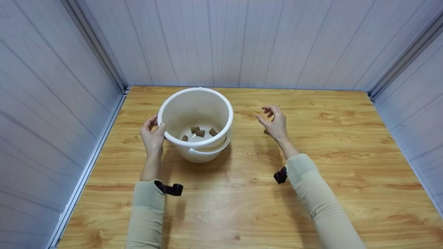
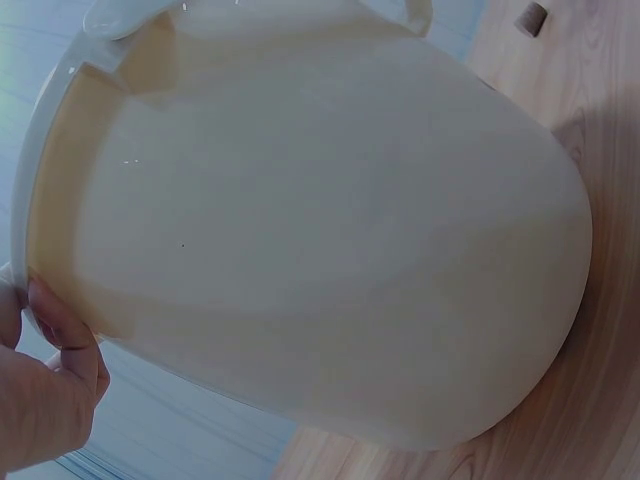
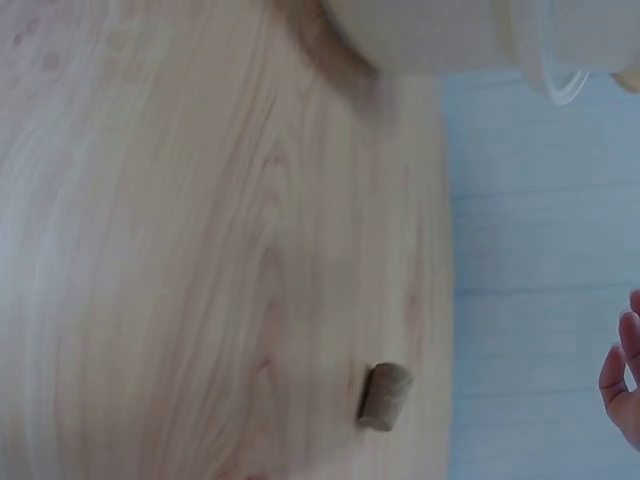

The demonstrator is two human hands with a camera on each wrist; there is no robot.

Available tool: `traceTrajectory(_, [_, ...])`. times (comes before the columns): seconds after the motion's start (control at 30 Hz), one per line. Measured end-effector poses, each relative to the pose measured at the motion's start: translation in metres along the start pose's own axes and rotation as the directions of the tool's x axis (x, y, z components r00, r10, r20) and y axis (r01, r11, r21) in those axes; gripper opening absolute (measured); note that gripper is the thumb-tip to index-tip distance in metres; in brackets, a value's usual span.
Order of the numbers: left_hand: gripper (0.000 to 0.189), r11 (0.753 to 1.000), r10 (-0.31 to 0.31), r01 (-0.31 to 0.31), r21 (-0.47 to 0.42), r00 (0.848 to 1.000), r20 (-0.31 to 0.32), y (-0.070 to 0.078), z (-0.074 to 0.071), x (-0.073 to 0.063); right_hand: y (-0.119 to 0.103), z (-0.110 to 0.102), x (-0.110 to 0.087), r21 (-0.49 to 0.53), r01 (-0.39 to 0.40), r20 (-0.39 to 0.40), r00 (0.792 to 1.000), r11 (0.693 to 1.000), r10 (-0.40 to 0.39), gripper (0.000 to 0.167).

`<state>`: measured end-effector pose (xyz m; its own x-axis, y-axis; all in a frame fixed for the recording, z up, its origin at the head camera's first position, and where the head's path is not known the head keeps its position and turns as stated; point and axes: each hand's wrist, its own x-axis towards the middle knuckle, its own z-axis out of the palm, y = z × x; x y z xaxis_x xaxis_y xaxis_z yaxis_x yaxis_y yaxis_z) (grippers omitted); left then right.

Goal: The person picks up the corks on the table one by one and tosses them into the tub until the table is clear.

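Observation:
A cream-white plastic bucket [image 1: 197, 107] stands on the wooden table, its handle [image 1: 214, 151] hanging down on the near right side. Several brown corks [image 1: 200, 133] lie on its bottom. My left hand [image 1: 152, 138] grips the left rim between thumb and fingers; in the left wrist view those fingers [image 2: 65, 330] bend against the bucket's outer wall [image 2: 330, 220]. To the right of the bucket, my right hand [image 1: 276, 124] hovers with loosely bent fingers and nothing between them. Just under it a single cork [image 3: 386, 397] lies on the table, mostly hidden by the hand in the head view.
The wooden tabletop [image 1: 221, 214] meets a pale panelled wall [image 1: 242, 45] at the back. Similar panels flank it on the left [image 1: 52, 103] and right [image 1: 415, 121]. Dark wrist cameras are strapped at both cuffs.

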<state>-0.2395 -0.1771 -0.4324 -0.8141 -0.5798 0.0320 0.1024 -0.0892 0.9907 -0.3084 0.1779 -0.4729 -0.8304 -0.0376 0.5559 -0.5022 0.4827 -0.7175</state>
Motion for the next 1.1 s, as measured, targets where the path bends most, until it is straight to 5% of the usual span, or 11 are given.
traceTrajectory(0.73, [0.040, 1.000, 0.021, -0.021, -0.015, 1.000, 0.008, 0.000, -0.002, -0.002, 0.042, -0.005, -0.025, -0.121, -0.180, 0.023, 0.983, 0.976, 0.184, 0.028])
traceTrajectory(1.1, [0.039, 1.000, 0.014, -0.014, 0.000, 1.000, -0.002, -0.001, -0.001, -0.002, 0.053, -0.007, -0.034, -0.176, -0.336, 0.107, 0.928, 0.925, 0.357, 0.033])
